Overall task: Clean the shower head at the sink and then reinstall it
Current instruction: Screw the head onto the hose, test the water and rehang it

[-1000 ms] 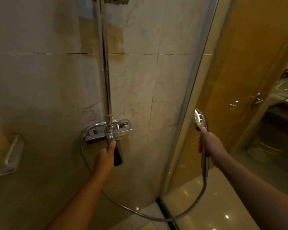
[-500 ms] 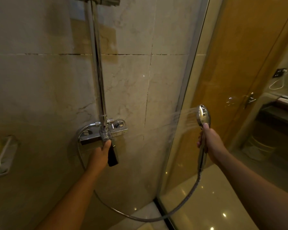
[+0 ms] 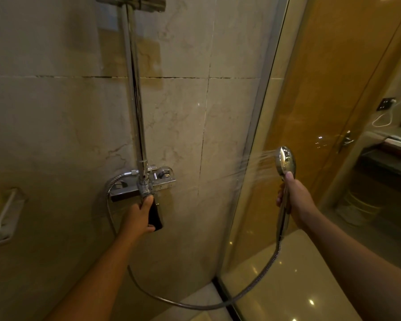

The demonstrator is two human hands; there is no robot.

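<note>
A chrome shower head (image 3: 285,162) stands upright at the right, and my right hand (image 3: 295,200) grips its handle. Water sprays from its face leftward toward the tiled wall. Its metal hose (image 3: 259,281) loops down across the floor and back up to the chrome mixer valve (image 3: 146,181) on the wall. My left hand (image 3: 138,217) is closed on the mixer's dark lever (image 3: 155,216) below the valve. A chrome riser pipe (image 3: 134,89) runs up from the mixer to a bracket at the top edge.
A glass shower panel (image 3: 259,135) stands between the tiled wall and a wooden door (image 3: 333,89) with a metal handle. A wire soap rack (image 3: 2,218) hangs on the wall at far left. A dark counter with a wall socket sits at far right.
Water has started spraying from the shower head and now streams more strongly to the left. My left hand stays on the lever; my right hand holds the head slightly higher.
</note>
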